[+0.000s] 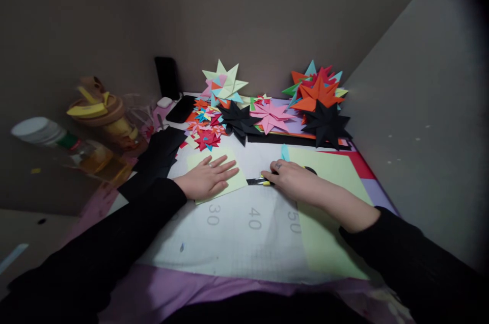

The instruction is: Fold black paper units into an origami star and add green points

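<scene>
My left hand [209, 177] lies flat with fingers spread on a pale yellow-green sheet of paper [235, 186], pressing it to the white cutting mat [244, 252]. My right hand [292, 180] is closed around a black and yellow utility knife [261, 181]. The knife's blade points left, with its tip at the small sheet's right corner. Its dark rear end shows behind my right hand, while the middle is hidden by the fingers. Beneath my right wrist lies a larger pale yellow-green sheet [328, 242].
Folded paper stars line the back, among them a black star [327, 123] and a pink star [270, 114]. Black paper pieces [158, 153] lie at left, beside a bottle of amber liquid [95, 158] and a brown cup [105, 115]. A phone [182, 109] lies near the back wall.
</scene>
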Demonstrator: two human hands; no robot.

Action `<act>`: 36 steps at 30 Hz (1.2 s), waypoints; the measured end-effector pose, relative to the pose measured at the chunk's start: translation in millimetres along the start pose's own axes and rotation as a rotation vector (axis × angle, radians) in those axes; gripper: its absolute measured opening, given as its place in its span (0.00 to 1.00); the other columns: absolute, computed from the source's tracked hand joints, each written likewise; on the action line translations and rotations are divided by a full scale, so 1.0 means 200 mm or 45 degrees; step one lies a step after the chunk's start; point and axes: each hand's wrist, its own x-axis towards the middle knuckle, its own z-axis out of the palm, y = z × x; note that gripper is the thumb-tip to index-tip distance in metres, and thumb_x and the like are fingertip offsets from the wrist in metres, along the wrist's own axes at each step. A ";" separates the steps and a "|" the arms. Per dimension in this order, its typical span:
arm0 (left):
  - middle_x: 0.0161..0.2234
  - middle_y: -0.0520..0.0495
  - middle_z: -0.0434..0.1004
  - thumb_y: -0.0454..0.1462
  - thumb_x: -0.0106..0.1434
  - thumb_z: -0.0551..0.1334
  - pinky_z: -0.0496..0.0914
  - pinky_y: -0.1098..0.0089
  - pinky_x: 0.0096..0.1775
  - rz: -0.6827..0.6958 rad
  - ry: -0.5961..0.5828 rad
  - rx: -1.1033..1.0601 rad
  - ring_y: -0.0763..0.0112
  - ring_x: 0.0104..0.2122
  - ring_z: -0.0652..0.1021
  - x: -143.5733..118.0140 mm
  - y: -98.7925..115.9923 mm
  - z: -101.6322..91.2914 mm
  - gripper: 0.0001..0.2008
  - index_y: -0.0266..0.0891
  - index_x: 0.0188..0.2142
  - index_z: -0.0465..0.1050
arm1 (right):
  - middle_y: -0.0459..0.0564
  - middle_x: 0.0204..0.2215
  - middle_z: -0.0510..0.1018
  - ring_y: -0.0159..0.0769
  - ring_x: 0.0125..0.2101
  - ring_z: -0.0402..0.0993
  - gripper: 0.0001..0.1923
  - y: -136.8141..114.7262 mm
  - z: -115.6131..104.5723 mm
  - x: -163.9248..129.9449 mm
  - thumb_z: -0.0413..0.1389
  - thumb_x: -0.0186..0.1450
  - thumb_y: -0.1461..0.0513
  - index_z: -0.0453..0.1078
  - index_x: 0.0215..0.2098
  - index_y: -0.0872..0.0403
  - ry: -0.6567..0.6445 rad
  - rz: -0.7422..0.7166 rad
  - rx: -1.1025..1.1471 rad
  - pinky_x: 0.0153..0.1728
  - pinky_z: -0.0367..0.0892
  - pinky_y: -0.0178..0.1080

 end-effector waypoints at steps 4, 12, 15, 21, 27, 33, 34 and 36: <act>0.68 0.50 0.41 0.45 0.70 0.41 0.46 0.46 0.60 0.000 -0.012 0.001 0.53 0.66 0.46 0.00 0.00 0.00 0.26 0.50 0.67 0.43 | 0.57 0.39 0.72 0.45 0.40 0.68 0.17 -0.01 -0.01 -0.01 0.50 0.65 0.66 0.68 0.52 0.52 0.020 -0.001 -0.014 0.34 0.56 0.39; 0.68 0.50 0.42 0.45 0.70 0.41 0.46 0.47 0.60 -0.002 0.004 0.000 0.54 0.66 0.47 0.00 -0.01 0.02 0.26 0.51 0.67 0.43 | 0.57 0.40 0.72 0.44 0.39 0.68 0.16 0.00 -0.03 -0.03 0.49 0.65 0.67 0.69 0.50 0.53 0.001 0.031 -0.018 0.33 0.54 0.38; 0.68 0.50 0.42 0.45 0.70 0.41 0.45 0.48 0.61 -0.003 0.020 0.000 0.55 0.66 0.47 0.00 -0.01 0.03 0.26 0.51 0.67 0.43 | 0.57 0.39 0.72 0.44 0.39 0.68 0.17 -0.02 -0.04 -0.01 0.49 0.65 0.67 0.69 0.50 0.53 0.011 0.011 -0.021 0.33 0.54 0.38; 0.68 0.49 0.42 0.45 0.70 0.42 0.46 0.47 0.60 0.002 0.026 -0.024 0.53 0.66 0.47 0.00 -0.01 0.03 0.26 0.50 0.67 0.43 | 0.57 0.40 0.72 0.43 0.39 0.68 0.17 -0.04 -0.04 -0.02 0.50 0.65 0.67 0.68 0.52 0.53 -0.008 0.007 0.002 0.35 0.57 0.38; 0.68 0.48 0.42 0.45 0.70 0.41 0.46 0.45 0.60 -0.008 -0.006 -0.047 0.53 0.66 0.46 -0.01 0.01 0.00 0.27 0.49 0.66 0.44 | 0.58 0.39 0.73 0.45 0.39 0.69 0.19 -0.09 -0.04 -0.03 0.51 0.64 0.68 0.68 0.53 0.55 -0.021 0.009 -0.027 0.36 0.59 0.39; 0.68 0.48 0.44 0.45 0.69 0.42 0.48 0.45 0.59 -0.010 0.016 -0.054 0.53 0.66 0.48 -0.02 0.02 0.00 0.26 0.49 0.66 0.46 | 0.59 0.40 0.73 0.44 0.39 0.70 0.19 -0.13 -0.03 -0.01 0.51 0.65 0.66 0.67 0.54 0.55 -0.014 -0.008 -0.027 0.34 0.60 0.40; 0.68 0.48 0.44 0.45 0.69 0.43 0.48 0.44 0.59 -0.009 0.026 -0.055 0.53 0.66 0.48 -0.02 0.02 0.00 0.26 0.49 0.66 0.46 | 0.59 0.40 0.73 0.45 0.39 0.70 0.18 -0.14 -0.02 -0.01 0.50 0.66 0.66 0.67 0.54 0.55 -0.013 -0.013 -0.024 0.34 0.60 0.40; 0.68 0.47 0.45 0.45 0.69 0.43 0.49 0.44 0.59 -0.005 0.035 -0.059 0.53 0.66 0.48 -0.01 0.02 0.00 0.26 0.49 0.66 0.47 | 0.60 0.41 0.73 0.45 0.40 0.70 0.18 -0.16 -0.03 -0.01 0.50 0.66 0.65 0.67 0.54 0.55 -0.017 -0.018 -0.020 0.35 0.61 0.40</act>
